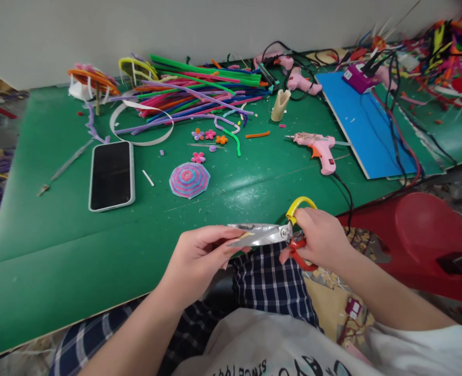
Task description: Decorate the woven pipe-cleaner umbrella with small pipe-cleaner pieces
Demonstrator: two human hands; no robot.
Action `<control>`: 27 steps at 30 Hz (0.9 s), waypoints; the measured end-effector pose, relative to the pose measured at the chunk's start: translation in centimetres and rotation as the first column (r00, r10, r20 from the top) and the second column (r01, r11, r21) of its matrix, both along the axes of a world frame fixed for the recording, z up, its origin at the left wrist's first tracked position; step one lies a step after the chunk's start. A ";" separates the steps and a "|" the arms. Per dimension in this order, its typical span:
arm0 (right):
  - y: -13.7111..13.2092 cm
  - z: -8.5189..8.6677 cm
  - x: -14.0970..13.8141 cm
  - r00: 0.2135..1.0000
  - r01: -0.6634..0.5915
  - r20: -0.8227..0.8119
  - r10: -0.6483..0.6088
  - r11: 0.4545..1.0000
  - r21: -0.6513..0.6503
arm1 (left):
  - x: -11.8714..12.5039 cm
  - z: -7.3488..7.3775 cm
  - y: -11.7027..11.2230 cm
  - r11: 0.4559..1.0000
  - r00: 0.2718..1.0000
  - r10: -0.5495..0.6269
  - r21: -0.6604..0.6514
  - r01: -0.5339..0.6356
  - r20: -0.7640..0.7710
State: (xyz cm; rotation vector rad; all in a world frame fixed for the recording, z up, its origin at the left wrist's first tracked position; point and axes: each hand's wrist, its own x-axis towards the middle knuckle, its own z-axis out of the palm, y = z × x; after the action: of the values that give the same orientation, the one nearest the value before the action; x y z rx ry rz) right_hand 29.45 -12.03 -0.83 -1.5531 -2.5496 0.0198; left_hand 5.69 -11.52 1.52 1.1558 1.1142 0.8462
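Observation:
My right hand is closed round the yellow and red handles of a pair of scissors, whose silver blades point left over the near edge of the green table. My left hand pinches something small and pale at the blades; I cannot make out what it is. A pink and purple woven disc lies on the table just beyond my hands. Further back lies a heap of coloured pipe cleaners.
A phone lies face up at the left. A pink glue gun rests at the right with its cord trailing off the table, beside a blue board. A white band loop, small felt flowers and a red stool are nearby.

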 end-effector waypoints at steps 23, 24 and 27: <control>-0.5 -0.9 -0.1 0.994 -0.059 -0.101 0.049 0.993 -0.103 | -0.3 0.3 0.2 0.998 0.989 -0.047 0.029 0.052 -0.139; -0.5 -1.0 -0.2 0.991 -0.052 -0.125 0.038 0.992 -0.113 | -0.2 0.3 0.2 0.999 0.992 -0.037 0.029 0.041 -0.122; -0.4 -1.3 -0.2 0.981 -0.010 -0.194 -0.011 0.994 -0.105 | -0.2 0.3 0.1 1.000 0.998 0.013 0.016 -0.012 -0.058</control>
State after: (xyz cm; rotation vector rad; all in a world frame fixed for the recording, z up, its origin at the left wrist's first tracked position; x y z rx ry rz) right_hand 29.29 -12.41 -2.14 -1.5056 -2.4303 0.2969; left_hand 5.50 -11.46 1.81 1.1936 1.1654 0.8366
